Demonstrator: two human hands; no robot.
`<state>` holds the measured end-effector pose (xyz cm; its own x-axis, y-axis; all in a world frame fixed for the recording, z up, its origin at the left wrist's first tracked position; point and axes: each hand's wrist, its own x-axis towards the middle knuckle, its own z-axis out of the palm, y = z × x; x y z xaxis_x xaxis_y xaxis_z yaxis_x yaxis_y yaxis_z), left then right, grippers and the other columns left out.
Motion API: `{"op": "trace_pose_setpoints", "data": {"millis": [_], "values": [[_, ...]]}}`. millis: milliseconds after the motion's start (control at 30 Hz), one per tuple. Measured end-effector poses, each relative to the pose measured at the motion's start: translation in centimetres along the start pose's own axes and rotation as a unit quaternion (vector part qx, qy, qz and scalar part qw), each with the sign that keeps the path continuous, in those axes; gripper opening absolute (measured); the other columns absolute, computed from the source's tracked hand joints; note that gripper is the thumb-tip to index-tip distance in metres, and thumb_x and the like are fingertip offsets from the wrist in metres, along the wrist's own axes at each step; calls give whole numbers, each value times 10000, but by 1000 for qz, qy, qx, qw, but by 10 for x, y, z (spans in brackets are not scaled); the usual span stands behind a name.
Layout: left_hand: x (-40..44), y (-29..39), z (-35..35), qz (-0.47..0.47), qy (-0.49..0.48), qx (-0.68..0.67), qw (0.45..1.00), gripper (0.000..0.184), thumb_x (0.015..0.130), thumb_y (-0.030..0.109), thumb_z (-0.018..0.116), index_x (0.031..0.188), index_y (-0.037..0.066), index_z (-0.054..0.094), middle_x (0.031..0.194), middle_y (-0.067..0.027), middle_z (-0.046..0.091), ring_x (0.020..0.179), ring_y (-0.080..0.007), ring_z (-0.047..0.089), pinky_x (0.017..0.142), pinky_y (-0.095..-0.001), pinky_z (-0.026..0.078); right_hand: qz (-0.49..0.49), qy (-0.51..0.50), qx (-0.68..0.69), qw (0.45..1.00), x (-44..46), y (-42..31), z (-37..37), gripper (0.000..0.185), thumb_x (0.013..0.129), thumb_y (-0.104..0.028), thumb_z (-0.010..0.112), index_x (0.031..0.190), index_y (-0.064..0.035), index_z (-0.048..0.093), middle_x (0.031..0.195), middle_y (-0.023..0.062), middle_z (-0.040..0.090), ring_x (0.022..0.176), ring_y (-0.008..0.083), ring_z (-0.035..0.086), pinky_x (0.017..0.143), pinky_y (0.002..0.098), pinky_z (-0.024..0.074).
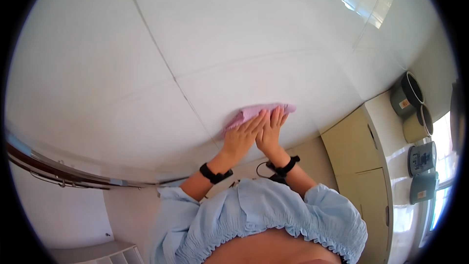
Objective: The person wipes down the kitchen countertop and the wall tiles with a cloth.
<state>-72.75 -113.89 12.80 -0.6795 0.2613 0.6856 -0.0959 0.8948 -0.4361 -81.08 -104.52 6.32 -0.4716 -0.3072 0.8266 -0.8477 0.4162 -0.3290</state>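
Note:
A folded pink cloth [254,111] lies against the glossy white panelled surface [273,76] in front of me. My left hand [240,141] holds the cloth's left part, fingers stretched up across it. Close beside it, my right hand [269,134] presses on the right part, its fingertips near the cloth's upper edge. The hands touch or overlap in the middle; which one lies over the other there is hard to tell. Part of the cloth is hidden beneath the fingers. Each wrist wears a black band.
A cream cabinet [356,146] stands at the right. Several pots stand along its top, including a dark green pot [401,100] and a cream pot [415,126], beside a bright window [442,166]. A dark rail [58,173] runs at the left, above a low shelf unit [97,253].

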Motion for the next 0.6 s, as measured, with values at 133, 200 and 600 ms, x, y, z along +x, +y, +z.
{"op": "trace_pose_setpoints", "data": {"millis": [133,200,600], "values": [[80,6,-13,-68,70,-5,995,459,853,229,464,1304,151,452,1386,16,392,1280,-141,333,1080,-349,134,-34,72,27,996,83,11,-52,476,840,-179,388,1282,-5,428,1417,244,230,1332,416,130,1059,530,-53],[140,11,-33,-97,106,-4,990,457,864,215,440,1313,125,438,1393,-6,384,1280,-159,338,1081,-364,126,-59,77,24,995,137,22,-94,482,841,-154,372,1304,-26,416,1430,223,224,1339,394,133,1064,514,-51],[158,110,24,9,-14,-57,998,514,804,153,507,1313,130,435,1391,21,383,1247,-70,363,995,-248,261,21,0,0,1000,57,142,-107,484,877,-140,428,1332,8,351,1421,293,148,1326,459,93,1049,571,5]]}}
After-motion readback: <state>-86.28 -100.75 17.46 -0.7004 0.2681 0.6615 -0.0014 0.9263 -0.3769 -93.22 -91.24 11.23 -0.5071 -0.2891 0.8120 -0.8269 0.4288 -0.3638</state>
